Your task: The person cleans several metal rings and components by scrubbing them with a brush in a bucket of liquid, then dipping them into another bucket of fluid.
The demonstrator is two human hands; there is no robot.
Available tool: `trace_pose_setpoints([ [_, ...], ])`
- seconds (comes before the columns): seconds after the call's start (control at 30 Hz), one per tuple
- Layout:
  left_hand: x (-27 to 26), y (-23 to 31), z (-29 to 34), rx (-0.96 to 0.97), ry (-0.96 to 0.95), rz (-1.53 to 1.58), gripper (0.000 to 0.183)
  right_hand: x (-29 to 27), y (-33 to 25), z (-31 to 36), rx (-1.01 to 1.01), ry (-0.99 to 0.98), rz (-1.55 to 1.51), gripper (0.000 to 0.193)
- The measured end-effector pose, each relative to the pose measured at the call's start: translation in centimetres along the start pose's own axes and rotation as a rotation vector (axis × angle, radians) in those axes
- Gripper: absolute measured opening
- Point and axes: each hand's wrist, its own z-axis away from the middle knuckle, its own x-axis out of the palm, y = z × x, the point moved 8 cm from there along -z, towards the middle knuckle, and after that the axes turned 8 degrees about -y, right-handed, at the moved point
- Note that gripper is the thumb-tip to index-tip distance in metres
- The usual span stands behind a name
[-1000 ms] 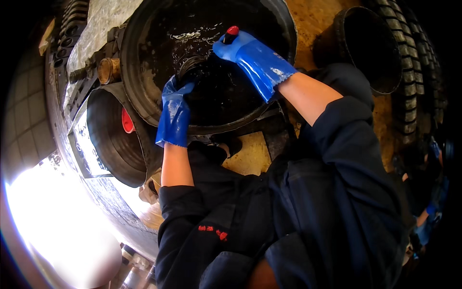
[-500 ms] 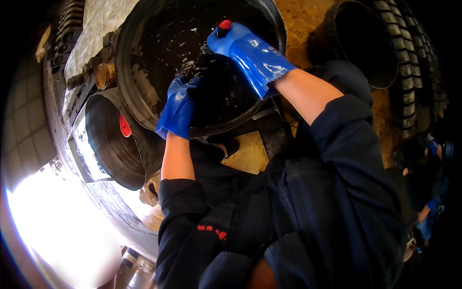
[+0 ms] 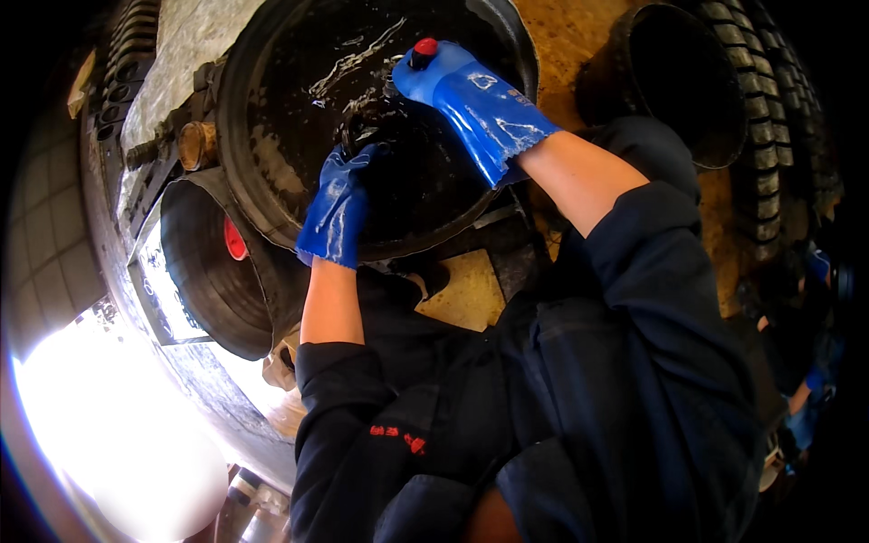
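A wide black basin (image 3: 237,149) with dark, glossy liquid (image 3: 425,176) in it lies beneath both hands. My right hand (image 3: 453,83), in a blue rubber glove, is closed round a black handle with a red end (image 3: 424,47). The working end of that tool is lost in the dark below the fist. Lower and to the left, my left hand (image 3: 335,204), gloved the same way, has its fingers closed at the edge of a dark, wet, ring-like part (image 3: 358,131). The part's full outline blends into the liquid.
A black bucket (image 3: 213,281) with a red object (image 3: 235,238) inside leans left of the basin. Another black bucket (image 3: 634,54) stands right, beside stacks of ridged dark parts (image 3: 756,109). A rusty cylinder (image 3: 197,143) sits by the basin's left rim. Another person (image 3: 806,398) shows at the far right.
The dark part at my left fingers has shifted and shows more of its curve. Bright streaks of liquid now spread above it. My right hand has barely moved.
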Motion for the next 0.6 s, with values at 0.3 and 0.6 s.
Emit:
trace_pose_setpoints([
  [0.3, 0.8, -5.0, -2.7, 0.286, -0.063, -0.522, 0.038, 1.6, 4.8, -2.4, 0.056, 0.011, -0.129, 0.025],
  [0.6, -2.2, -7.9, -2.3, -0.283, 0.171, -0.719, 0.036, 2.3, 3.6, 0.5, 0.144, -0.067, 0.157, 0.044],
])
